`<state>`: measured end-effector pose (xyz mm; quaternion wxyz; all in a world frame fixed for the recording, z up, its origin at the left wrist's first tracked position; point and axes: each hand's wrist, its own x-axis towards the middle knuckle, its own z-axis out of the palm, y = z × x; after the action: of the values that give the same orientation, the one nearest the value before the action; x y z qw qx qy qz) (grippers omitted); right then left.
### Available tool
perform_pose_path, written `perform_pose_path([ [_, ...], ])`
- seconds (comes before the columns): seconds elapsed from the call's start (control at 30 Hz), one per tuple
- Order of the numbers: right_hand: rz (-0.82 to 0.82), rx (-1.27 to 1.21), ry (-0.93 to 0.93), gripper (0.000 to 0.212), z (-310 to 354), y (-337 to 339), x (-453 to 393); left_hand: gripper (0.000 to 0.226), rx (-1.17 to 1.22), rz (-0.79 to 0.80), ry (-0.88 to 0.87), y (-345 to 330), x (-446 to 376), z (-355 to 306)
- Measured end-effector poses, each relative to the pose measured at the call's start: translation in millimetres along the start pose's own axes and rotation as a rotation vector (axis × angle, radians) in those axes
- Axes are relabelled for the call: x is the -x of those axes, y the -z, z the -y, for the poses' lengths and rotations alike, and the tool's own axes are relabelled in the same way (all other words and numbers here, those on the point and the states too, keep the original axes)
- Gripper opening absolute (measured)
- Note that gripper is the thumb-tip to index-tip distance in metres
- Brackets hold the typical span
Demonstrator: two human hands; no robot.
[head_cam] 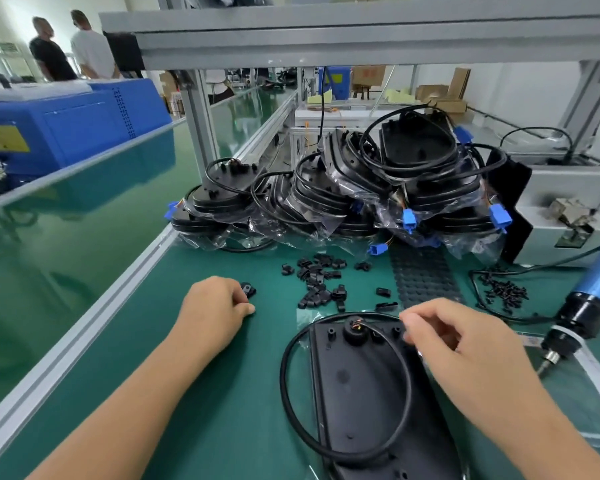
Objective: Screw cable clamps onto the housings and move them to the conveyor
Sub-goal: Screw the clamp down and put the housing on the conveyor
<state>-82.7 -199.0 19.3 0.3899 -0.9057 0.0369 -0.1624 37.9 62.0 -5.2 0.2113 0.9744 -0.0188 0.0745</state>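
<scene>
Two hands at a green surface [222,393], one housing lying before them.

The conveyor [66,254] runs along the surface's left edge. The left hand [215,308] rests curled by a single cable clamp [247,290]; whether its grip actually pinches the clamp is hidden by the knuckles. Loose clamps [321,277] lie mid-surface, bagged housings [361,188] piled along the far edge. The near housing [364,393] is cut off at the bottom edge, its cable [286,375] looped around it. The right hand [461,344], blurred, hovers over its right side, grip narrow, apparently holding nothing. A screwdriver [589,306] lies rightmost.
</scene>
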Motion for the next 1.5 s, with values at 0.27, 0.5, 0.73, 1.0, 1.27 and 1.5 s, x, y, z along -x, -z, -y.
perform_pose_path([
  [0.27,0.267,0.061,-0.042,0.012,11.3,-0.1,-5.5,0.013,0.6,0.189,-0.098,8.1,22.4,-43.2],
  [0.5,0.249,0.05,-0.013,0.01,2.8,-0.8,-18.7,0.023,0.789,0.468,-0.248,17.6,27.7,-78.3],
  [0.73,0.237,-0.049,0.0,0.014,-2.4,-3.2,-21.6,0.008,0.677,0.496,-0.241,10.0,17.1,-99.8],
  [1.0,0.197,-0.02,0.031,0.013,-2.6,-3.9,-18.3,0.011,0.655,0.539,-0.214,9.9,8.8,-99.8],
  [1.27,0.193,0.002,0.045,0.013,-2.0,-3.5,-16.4,0.01,0.715,0.635,-0.128,13.2,2.0,-101.3],
  [1.5,0.18,0.0,0.035,0.015,-2.4,-4.2,-16.4,0.011,0.681,0.693,-0.143,14.9,1.3,-104.6],
])
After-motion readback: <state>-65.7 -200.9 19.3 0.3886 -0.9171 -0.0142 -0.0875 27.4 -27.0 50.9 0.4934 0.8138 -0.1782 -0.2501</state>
